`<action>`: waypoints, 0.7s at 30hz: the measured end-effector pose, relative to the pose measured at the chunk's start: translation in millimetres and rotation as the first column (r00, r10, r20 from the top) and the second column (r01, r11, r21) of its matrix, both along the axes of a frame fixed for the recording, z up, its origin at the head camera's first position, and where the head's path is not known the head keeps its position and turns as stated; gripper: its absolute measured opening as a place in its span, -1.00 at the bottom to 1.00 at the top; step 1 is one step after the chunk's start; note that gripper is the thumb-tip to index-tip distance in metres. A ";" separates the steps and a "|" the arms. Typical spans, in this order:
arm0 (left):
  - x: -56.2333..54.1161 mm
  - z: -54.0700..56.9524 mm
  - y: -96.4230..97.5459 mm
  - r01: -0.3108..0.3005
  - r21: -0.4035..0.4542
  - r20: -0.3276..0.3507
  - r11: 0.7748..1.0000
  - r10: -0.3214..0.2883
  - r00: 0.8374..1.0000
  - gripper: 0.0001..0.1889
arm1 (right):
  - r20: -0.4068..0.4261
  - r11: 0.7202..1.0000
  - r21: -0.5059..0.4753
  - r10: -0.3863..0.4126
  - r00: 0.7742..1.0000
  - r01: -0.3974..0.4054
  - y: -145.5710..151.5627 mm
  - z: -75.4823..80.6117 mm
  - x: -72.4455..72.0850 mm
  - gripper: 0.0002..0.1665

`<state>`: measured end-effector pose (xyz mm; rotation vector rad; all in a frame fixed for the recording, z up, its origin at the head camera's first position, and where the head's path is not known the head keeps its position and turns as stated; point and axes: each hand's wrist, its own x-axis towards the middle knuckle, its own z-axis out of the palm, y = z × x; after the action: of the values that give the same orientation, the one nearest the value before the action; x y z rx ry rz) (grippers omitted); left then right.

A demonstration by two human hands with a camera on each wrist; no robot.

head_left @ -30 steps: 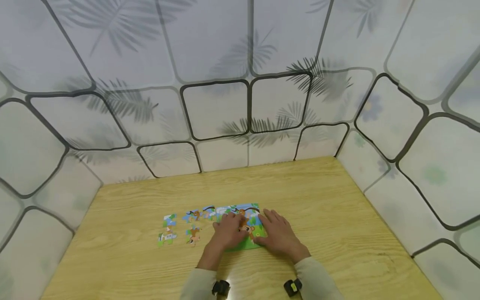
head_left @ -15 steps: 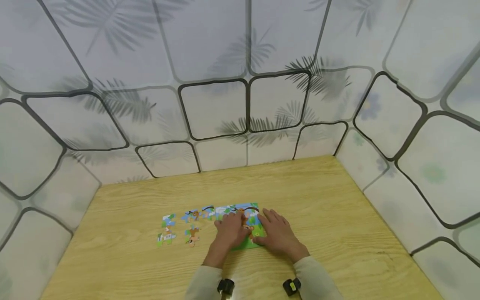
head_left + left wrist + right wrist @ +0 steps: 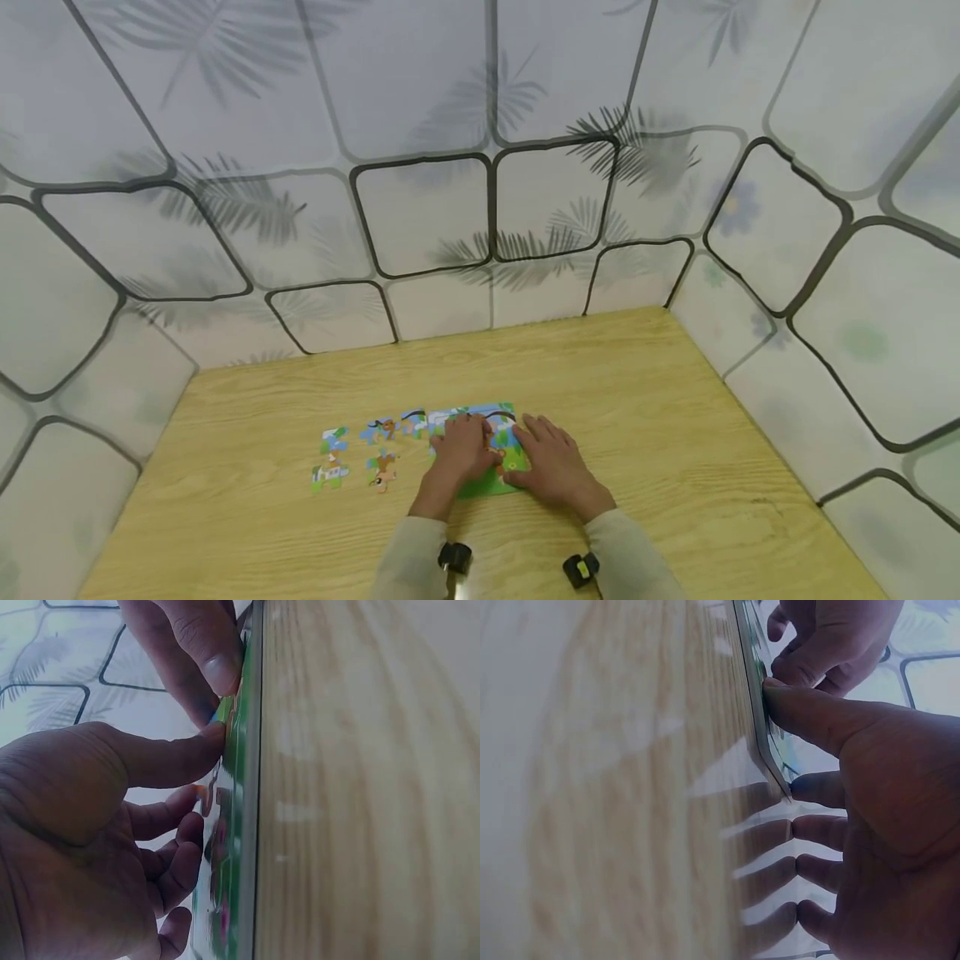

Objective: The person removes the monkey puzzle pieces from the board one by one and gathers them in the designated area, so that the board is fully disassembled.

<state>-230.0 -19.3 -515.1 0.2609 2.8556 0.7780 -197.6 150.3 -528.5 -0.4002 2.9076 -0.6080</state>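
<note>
A colourful jigsaw puzzle board (image 3: pixel 483 487) with a cartoon animal picture lies flat on the table. My left hand (image 3: pixel 459 454) rests over its left and middle part, thumb and bent fingertips touching the picture in the left wrist view. It hides much of the puzzle. At the board's right edge lies my right hand (image 3: pixel 553 460); its thumb (image 3: pixel 787 697) presses on the board's rim. The index fingertip is at the board's corner, and the other right fingertips touch the table. Just left of the board, a loose puzzle piece (image 3: pixel 413 423) shows part of a dark branch.
More loose jigsaw pieces lie left of the board: a monkey piece (image 3: pixel 385 428), a brown animal-face piece (image 3: pixel 382 472), a blue-green piece (image 3: pixel 334 439) and a castle piece (image 3: pixel 330 476). The wooden table (image 3: pixel 637 383) meets a patterned cloth wall (image 3: pixel 442 308) at the back and sides.
My left hand has shifted slightly right and farther up over the puzzle board. The right hand has stayed at the board's right edge, and the loose pieces lie as before.
</note>
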 end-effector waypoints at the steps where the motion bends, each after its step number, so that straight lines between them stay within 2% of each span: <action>1: -0.7 0.4 0.2 -0.001 0.000 -0.001 1.000 0.001 1.000 -0.65 | -0.001 1.000 -0.008 0.001 1.000 -0.001 0.0 0.6 0.2 -0.10; 6: -1.2 -1.9 -0.6 0.022 0.054 -0.004 0.998 -0.021 1.000 -0.66 | -0.007 1.000 0.005 -0.002 1.000 0.002 0.7 0.2 0.0 -0.10; 11: 0.0 -4.9 -5.2 0.047 0.129 -0.025 0.990 -0.044 0.999 -0.79 | -0.010 1.000 0.011 -0.006 1.000 0.006 -0.1 0.6 -1.0 -0.11; 16: 0.5 -6.5 -6.9 0.072 0.160 -0.083 0.985 -0.060 0.995 -0.84 | -0.010 1.000 0.011 -0.011 1.000 0.011 -0.7 2.0 -1.4 -0.11; 21: 2.6 -4.2 -9.0 0.066 0.215 -0.129 0.975 -0.038 0.991 -0.88 | -0.014 1.000 0.013 -0.012 1.000 0.012 -0.7 2.5 -1.0 -0.10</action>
<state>-227.4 -28.4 -519.3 0.4254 2.8622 1.1035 -198.6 149.6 -526.0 -0.3874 2.9278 -0.5902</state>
